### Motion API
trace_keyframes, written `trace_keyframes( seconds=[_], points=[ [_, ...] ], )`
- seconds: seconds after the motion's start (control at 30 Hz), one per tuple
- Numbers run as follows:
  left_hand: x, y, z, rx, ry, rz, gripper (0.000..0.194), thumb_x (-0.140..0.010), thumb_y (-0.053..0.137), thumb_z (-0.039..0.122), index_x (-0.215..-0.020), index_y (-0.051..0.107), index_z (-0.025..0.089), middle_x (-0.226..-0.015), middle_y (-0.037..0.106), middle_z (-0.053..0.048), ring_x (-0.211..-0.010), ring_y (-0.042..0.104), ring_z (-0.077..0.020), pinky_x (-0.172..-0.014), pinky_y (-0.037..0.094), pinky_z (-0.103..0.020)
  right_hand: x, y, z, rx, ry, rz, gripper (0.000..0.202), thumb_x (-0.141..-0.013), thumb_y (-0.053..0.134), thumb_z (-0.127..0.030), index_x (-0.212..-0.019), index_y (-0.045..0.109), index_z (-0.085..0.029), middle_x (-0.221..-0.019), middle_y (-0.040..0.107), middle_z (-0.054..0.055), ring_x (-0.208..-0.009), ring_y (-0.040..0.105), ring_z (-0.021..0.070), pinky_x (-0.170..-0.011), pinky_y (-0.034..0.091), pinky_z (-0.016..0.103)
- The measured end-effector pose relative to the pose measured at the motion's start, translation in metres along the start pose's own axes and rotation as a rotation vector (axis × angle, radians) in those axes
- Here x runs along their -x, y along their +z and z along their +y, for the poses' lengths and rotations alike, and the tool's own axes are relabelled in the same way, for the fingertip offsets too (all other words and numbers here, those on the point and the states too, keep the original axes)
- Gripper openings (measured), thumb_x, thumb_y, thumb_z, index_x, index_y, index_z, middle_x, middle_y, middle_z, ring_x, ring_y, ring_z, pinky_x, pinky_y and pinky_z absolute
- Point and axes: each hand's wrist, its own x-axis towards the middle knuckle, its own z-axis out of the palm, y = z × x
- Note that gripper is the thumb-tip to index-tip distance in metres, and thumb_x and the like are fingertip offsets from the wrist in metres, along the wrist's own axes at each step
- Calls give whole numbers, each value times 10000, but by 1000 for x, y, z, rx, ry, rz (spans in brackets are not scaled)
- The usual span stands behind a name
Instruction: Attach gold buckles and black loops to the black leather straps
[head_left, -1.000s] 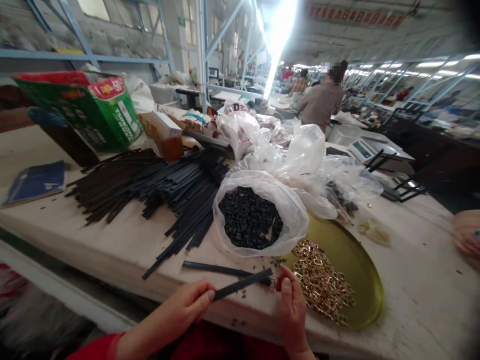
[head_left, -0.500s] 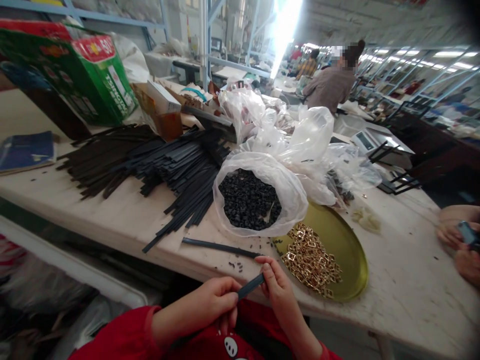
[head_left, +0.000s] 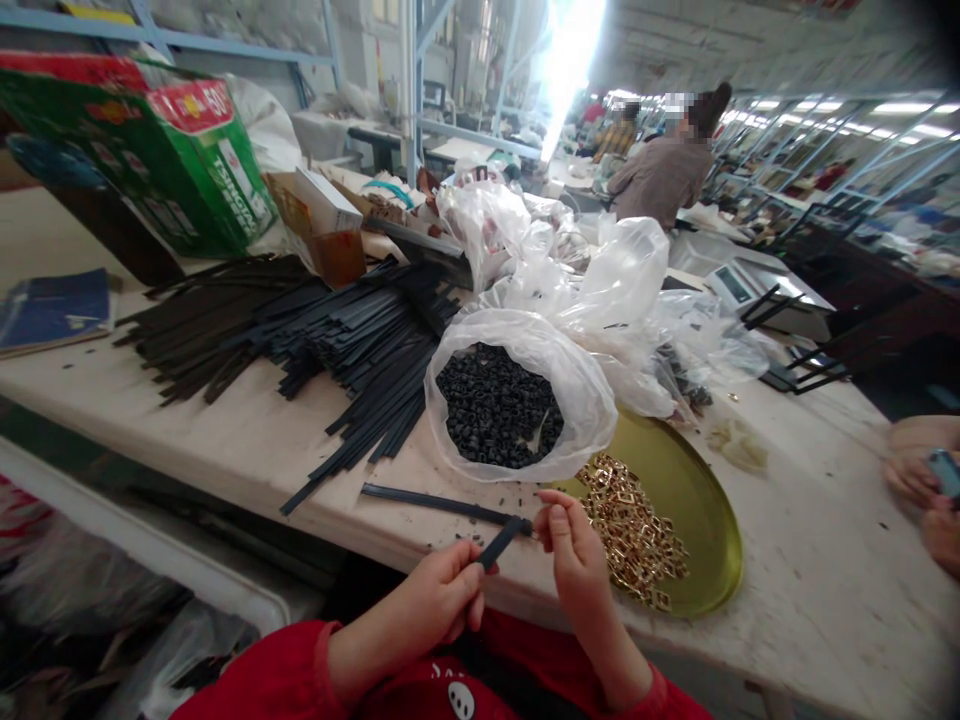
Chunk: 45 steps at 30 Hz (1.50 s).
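My left hand (head_left: 448, 592) is closed round a dark strap (head_left: 498, 545), whose free end points up and to the right. Just right of that end, my right hand (head_left: 574, 540) has its thumb and fingers pinched together; whatever lies between them is too small to make out. Another dark strap (head_left: 435, 501) lies on the table behind my hands. Beside my right hand, a gold-coloured tray (head_left: 709, 545) carries a heap of small gold buckles (head_left: 637, 530). A white plastic bag (head_left: 589, 405) stands open with many small black loops (head_left: 499, 405) inside.
Piles of dark straps (head_left: 352, 330) spread across the table's left side. Clear plastic bags (head_left: 615, 270), an open carton (head_left: 322, 230) and a green box (head_left: 165, 165) stand behind. At the right edge, another person's hands (head_left: 919, 480) hold a small device. A digital scale (head_left: 739, 285) sits farther back.
My right hand has come off the strap's end and shifted slightly right. My left hand keeps its hold on the strap, which now extends free past my fingers.
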Motion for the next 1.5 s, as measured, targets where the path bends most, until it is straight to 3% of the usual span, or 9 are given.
trace_keyframes(
  seconds=[0.07, 0.17, 0.37, 0.53, 0.7, 0.87, 1.1, 1.33, 1.5],
  points=[
    [-3, -3, 1, 17, 34, 63, 255, -791, 400, 418, -854, 425, 172, -474, 448, 92, -308, 257, -37, -335, 144, -174, -26, -8, -7, 226, -223, 99, 243, -883, 392, -375, -958, 535, -193, -772, 567, 35, -716, 535, 177, -667, 426, 312],
    [-6, -7, 4, 43, 72, 113, 321, -768, 410, 477, -853, 433, 168, -480, 442, 96, -307, 249, -29, -337, 136, -176, -69, -9, -13, 501, -384, 24, 179, -876, 398, -262, -919, 554, -187, -890, 587, 75, -861, 542, 208, -791, 405, 351],
    [-11, -15, 0, 52, 70, 176, 377, -733, 424, 520, -854, 448, 164, -458, 443, 102, -289, 257, -27, -328, 137, -177, -120, 8, 9, 557, -293, -164, 175, -660, 543, -16, -682, 586, -184, -737, 574, 49, -730, 548, 195, -695, 383, 301],
    [-16, -19, -8, 19, 44, 168, 309, -734, 414, 454, -848, 445, 169, -513, 499, 74, -300, 342, -37, -322, 180, -163, -130, 8, 14, 406, -182, -180, 177, -627, 593, -36, -588, 525, -195, -688, 531, 13, -699, 512, 169, -679, 360, 283],
    [-15, -18, 7, -36, 151, 215, 228, -757, 396, 310, -892, 485, 149, -575, 516, 57, -360, 360, -50, -360, 253, -166, -105, 4, -5, 83, -49, -199, 182, -675, 663, -278, -626, 506, -200, -604, 499, -30, -599, 467, 144, -618, 374, 285],
    [-12, -13, 22, -144, 273, 215, 262, -810, 386, 399, -811, 493, 160, -501, 474, 65, -378, 364, -68, -381, 280, -173, -49, 9, -21, -293, 128, -281, 317, -726, 590, -507, -698, 552, -193, -695, 610, 7, -582, 537, 131, -571, 448, 279],
    [-5, -2, 12, -173, 245, 176, 196, -834, 341, 323, -804, 466, 175, -471, 461, 81, -327, 337, -61, -351, 260, -164, -17, 16, -29, -876, 441, -213, 323, -626, 745, -309, -924, 652, -228, -724, 651, -23, -593, 567, 84, -565, 479, 206],
    [4, 3, 9, -370, 307, 309, 230, -848, 375, 337, -719, 479, 179, -498, 452, 67, -421, 408, -85, -441, 320, -186, 5, 23, -27, -909, 457, -112, 233, -571, 786, -314, -671, 604, -207, -689, 646, -26, -618, 591, 109, -582, 490, 228],
    [12, 7, 15, -477, 333, 289, 236, -852, 378, 308, -708, 509, 175, -529, 447, 56, -511, 440, -107, -505, 325, -199, 20, 17, -24, -677, 351, -116, 277, -615, 752, -335, -850, 662, -219, -757, 653, -17, -626, 550, 103, -624, 459, 235]
  ],
)
